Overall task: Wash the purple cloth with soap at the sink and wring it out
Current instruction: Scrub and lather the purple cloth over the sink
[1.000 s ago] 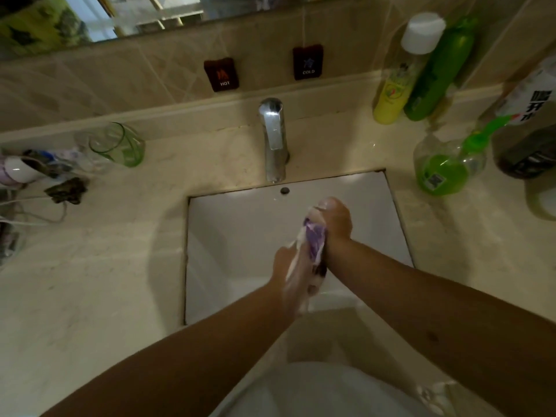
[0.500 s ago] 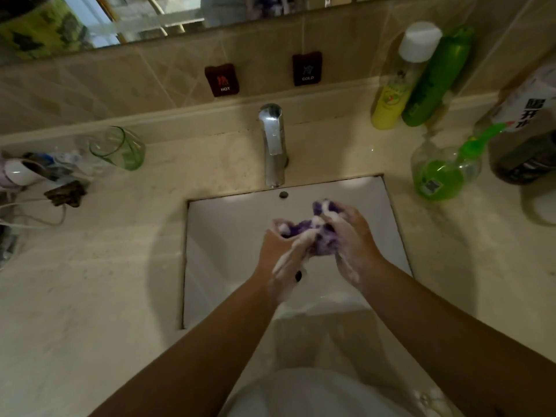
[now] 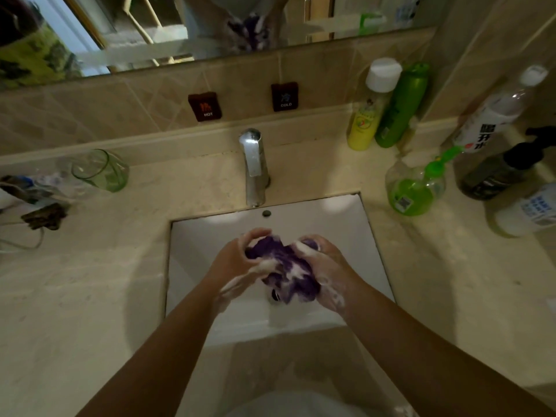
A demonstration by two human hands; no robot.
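- Cloth (image 3: 284, 266) — purple, bunched, streaked with white lather; it was held over the sink (image 3: 210, 242), above the drain and clear of the basin floor.
- Left hand (image 3: 237, 260) — fingers curled into the cloth's left side, thumb over the top; foam on the palm.
- Right hand (image 3: 326, 266) — clamped on the right side, knuckles up, suds running to the wrist. The two hands were close together, with only the cloth between them.
- Step in hand, as judged: scrubbing with soap. To do it well, fresh folds should be turned inward and rubbed against each other, kept low in the basin so that lather falls there and not on the counter (image 3: 90, 296).
- No water was seen running from the tap (image 3: 254, 164); rinsing and wringing appeared still to come.
- Edges: the basin walls stood near on both sides, and the tap spout hung just behind the hands.
- Open room: ahead toward the spout and down into the basin.
- Nearby: a soap bottle (image 3: 413, 188) near the right rim and a glass (image 3: 100, 170) well apart at the left — neither in the way.
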